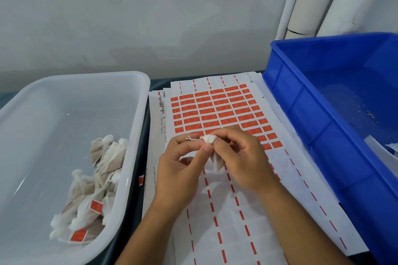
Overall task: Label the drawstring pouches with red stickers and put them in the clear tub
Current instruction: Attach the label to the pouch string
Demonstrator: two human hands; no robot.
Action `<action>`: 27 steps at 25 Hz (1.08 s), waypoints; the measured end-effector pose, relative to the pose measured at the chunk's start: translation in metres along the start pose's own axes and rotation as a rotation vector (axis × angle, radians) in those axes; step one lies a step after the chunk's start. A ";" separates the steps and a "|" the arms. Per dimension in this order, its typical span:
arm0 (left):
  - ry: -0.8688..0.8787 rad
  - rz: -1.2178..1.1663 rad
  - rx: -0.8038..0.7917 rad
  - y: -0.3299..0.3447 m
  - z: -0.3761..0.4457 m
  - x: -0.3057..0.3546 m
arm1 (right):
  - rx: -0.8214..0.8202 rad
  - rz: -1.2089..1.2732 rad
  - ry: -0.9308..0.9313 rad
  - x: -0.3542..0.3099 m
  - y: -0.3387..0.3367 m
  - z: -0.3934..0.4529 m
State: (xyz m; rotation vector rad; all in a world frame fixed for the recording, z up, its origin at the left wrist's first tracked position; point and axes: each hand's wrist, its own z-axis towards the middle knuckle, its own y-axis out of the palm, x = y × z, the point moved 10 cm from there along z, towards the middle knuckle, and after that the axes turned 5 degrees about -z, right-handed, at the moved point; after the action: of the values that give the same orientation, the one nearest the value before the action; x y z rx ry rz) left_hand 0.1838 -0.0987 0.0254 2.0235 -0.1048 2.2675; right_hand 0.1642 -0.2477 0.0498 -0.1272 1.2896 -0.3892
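Note:
A small white drawstring pouch (210, 139) is held above the sticker sheet, between both hands. My left hand (181, 165) pinches its gathered neck, where the tied string ends stick out to the left. My right hand (239, 157) grips the pouch from the right, and the pouch body hangs down between the palms. The sheet of red stickers (217, 109) lies under the hands, with its near rows peeled bare. The clear tub (137, 101) stands at the left and holds several pouches (94, 196), some with red stickers showing.
A blue crate (323, 101) stands at the right, close against the sheet, with crumbs and a white scrap inside. A loose red sticker (141, 179) lies on the dark gap between tub and sheet. A white wall and pipes rise behind.

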 end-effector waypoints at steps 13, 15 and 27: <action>0.101 0.230 0.135 -0.007 -0.004 0.014 | -0.056 0.301 0.471 0.041 0.016 -0.010; 0.102 0.246 0.112 -0.004 -0.004 0.014 | -0.093 0.459 0.574 0.050 0.024 -0.016; 0.098 0.304 0.170 -0.009 -0.005 0.003 | -0.186 0.649 0.668 0.054 0.037 -0.021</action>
State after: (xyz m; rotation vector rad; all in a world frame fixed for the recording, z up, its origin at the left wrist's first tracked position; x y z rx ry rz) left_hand 0.1796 -0.0893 0.0278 2.0970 -0.2345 2.6375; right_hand 0.1639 -0.2300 -0.0162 0.2888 1.9292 0.2791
